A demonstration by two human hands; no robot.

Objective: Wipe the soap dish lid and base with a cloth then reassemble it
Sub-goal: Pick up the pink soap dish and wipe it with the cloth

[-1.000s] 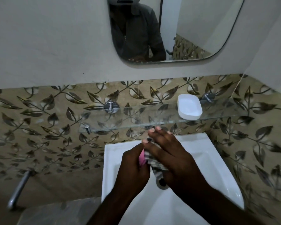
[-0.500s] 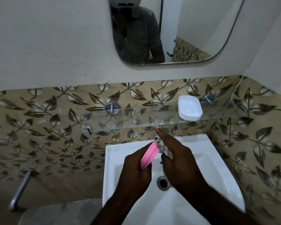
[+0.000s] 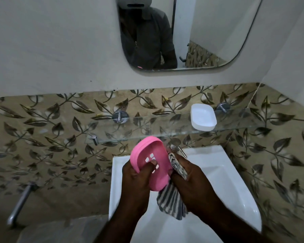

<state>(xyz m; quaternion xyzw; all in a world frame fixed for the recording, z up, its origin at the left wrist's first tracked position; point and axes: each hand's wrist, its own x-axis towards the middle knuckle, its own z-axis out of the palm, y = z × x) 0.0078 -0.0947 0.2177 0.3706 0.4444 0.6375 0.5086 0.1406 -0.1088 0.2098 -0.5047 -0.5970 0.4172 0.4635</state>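
Over the sink (image 3: 226, 172), the pink soap dish piece (image 3: 151, 153), oval with small square slots, is tilted up on edge in the grip of the left hand (image 3: 139, 183). The right hand (image 3: 191, 181) clutches a grey-striped cloth (image 3: 170, 200) against its right rim. The white soap dish piece (image 3: 203, 116) sits on the glass shelf (image 3: 156, 127) above.

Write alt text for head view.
The left hand holds a pink slotted soap dish piece over a white sink; right hand grips a striped cloth against its edge. A white dish piece sits on the glass shelf.
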